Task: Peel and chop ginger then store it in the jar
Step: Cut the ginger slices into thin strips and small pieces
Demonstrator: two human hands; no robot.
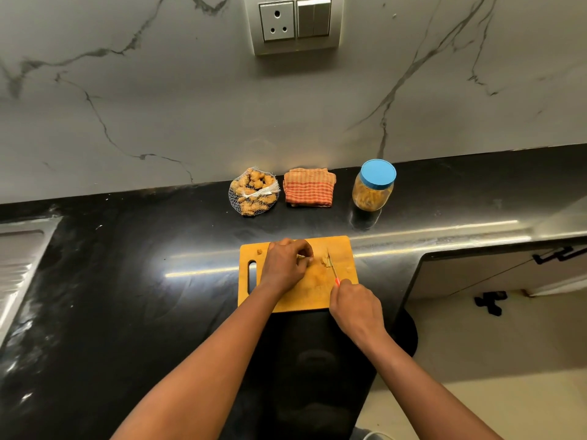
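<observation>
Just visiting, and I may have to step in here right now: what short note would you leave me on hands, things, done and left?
Left hand pinches a ginger piece on the cutting board.
Right hand grips the knife, blade beside a few cut bits.
Jar stands behind the board, to the right, its blue lid on.
Mesh bag of whole ginger and a folded cloth sit behind the board.
Done: some chopping. Left: finish chopping, open the jar, fill it.
</observation>
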